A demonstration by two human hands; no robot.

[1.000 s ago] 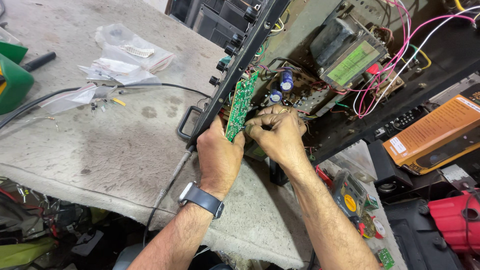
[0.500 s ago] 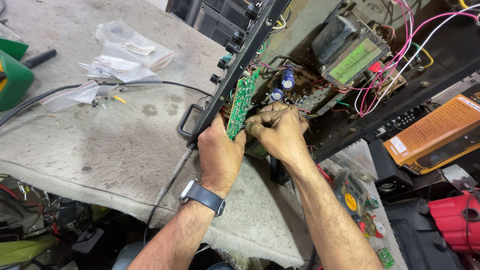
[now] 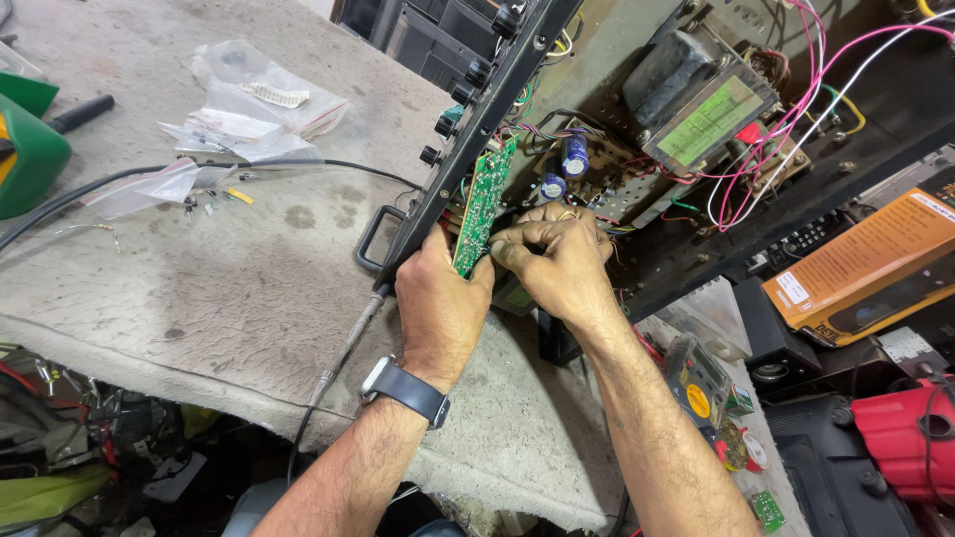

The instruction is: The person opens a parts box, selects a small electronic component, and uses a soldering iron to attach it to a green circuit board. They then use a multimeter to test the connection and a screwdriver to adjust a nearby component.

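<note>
An opened amplifier chassis (image 3: 597, 80) lies tilted on the grey bench cloth (image 3: 199, 298), its black front panel with knobs (image 3: 477, 109) facing left. A narrow green circuit board (image 3: 482, 199) stands on edge just behind that panel. My left hand (image 3: 438, 308), with a watch on the wrist, grips the board's lower end. My right hand (image 3: 552, 259) has its fingers pinched together against the board's lower right side; what they pinch is hidden. Blue capacitors (image 3: 567, 159) and a transformer (image 3: 696, 99) sit just beyond my hands.
Clear plastic bags of small parts (image 3: 249, 109) lie at the upper left by a green object (image 3: 25, 149). A black cable (image 3: 199, 169) crosses the cloth. An orange box (image 3: 865, 259), a yellow multimeter (image 3: 696, 378) and a red tool (image 3: 905, 438) crowd the right.
Both hands have stayed at the green board's lower end, with only slight shifts of the right fingers. The view has drifted a little.
</note>
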